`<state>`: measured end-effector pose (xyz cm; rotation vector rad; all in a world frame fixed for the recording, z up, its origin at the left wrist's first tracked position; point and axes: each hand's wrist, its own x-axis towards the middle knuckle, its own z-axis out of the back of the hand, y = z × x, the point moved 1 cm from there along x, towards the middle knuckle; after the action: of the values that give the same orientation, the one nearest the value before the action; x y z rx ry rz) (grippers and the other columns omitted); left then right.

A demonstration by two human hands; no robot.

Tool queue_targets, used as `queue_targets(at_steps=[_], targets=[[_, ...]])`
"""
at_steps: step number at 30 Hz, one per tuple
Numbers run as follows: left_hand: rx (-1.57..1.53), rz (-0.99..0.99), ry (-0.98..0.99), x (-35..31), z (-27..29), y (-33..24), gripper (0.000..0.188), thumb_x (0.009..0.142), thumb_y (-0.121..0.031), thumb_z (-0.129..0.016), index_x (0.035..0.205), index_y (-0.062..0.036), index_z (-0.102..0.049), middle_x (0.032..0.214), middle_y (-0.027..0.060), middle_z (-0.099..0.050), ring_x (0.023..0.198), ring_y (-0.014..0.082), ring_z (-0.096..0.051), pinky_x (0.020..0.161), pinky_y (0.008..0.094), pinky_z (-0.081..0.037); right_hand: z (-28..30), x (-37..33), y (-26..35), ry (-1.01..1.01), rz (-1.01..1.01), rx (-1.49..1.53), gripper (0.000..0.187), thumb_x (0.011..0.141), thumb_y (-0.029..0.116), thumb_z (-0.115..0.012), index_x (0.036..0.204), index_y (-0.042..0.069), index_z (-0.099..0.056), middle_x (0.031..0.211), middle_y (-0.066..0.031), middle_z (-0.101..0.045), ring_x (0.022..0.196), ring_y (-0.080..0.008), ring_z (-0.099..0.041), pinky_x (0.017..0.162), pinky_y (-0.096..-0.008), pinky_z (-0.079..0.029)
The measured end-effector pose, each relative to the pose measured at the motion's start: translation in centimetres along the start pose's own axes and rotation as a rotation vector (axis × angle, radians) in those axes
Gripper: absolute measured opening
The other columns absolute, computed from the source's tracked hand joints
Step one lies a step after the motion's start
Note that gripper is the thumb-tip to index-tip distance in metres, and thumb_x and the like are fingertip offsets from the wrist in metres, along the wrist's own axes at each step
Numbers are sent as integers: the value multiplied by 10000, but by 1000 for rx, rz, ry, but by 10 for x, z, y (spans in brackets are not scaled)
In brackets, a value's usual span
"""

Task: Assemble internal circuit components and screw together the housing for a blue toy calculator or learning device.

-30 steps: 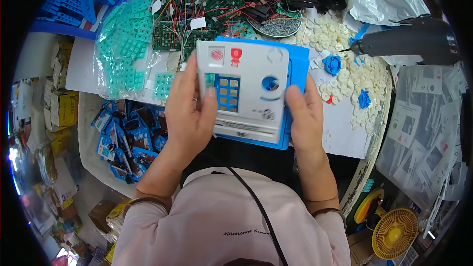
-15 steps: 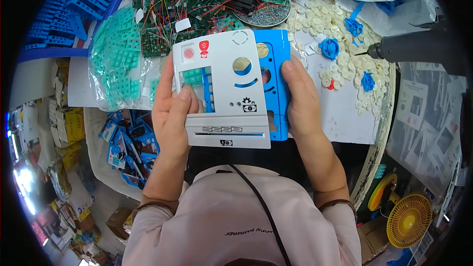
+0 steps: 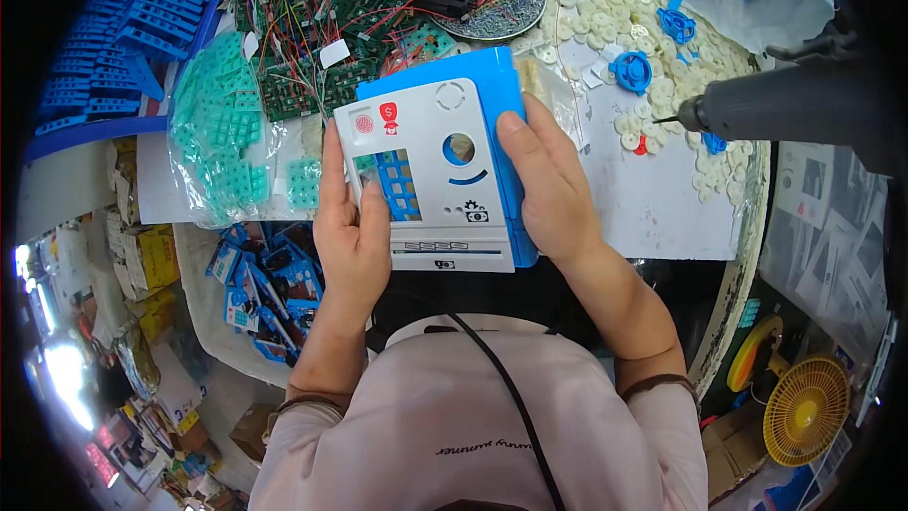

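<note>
A black cable lies over the person's pale shirt at lower centre. A dark power tool points inward from the right, apart from the work. At frame centre, a white panel, slightly tilted, overlaps and largely hides a blue casing; whether the two are seated together cannot be told. Left hand: closed on the panel's left side, thumb at its window. Right hand: gripping the casing's right edge, thumb in front. Beyond, the desk carries bagged green keypad sheets at left, wired circuit boards at upper centre, and whitish discs at upper right. In the room, a yellow fan stands at lower right.
</note>
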<state>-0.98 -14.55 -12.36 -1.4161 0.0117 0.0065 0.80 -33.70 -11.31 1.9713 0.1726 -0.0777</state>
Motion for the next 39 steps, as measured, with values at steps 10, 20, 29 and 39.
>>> queue_targets(at_steps=[10,20,29,39], targets=[[42,15,15,-1,1,5,637,988,44,-405,1586,51,-184,1444,196,-510,1222,186,-571,1023,285,-442,4,2,-9,-6,42,-67,363,1090,301,-456,1262,-11,-529,1057,-65,-660,905,-85,-595,801,-263,-511],[96,36,35,2,1,9,624,982,45,-396,1578,58,-212,1411,185,-541,1177,156,-589,966,258,-471,4,-1,-11,57,16,38,419,1082,256,-459,1398,-19,-466,1238,-89,-633,1075,-103,-604,932,-255,-489],[87,81,58,2,3,8,624,968,41,-395,1572,54,-239,1368,190,-576,1144,147,-596,941,267,-479,4,-3,-15,77,13,85,414,1078,230,-463,1404,-23,-448,1250,-94,-626,1084,-115,-608,942,-269,-492],[184,-74,-49,2,-2,14,628,960,26,-411,1567,55,-256,1373,203,-574,1164,184,-597,963,278,-469,-3,-6,-9,82,96,54,409,1041,197,-503,1378,-20,-421,1218,-104,-607,1083,-134,-578,926,-285,-492]])
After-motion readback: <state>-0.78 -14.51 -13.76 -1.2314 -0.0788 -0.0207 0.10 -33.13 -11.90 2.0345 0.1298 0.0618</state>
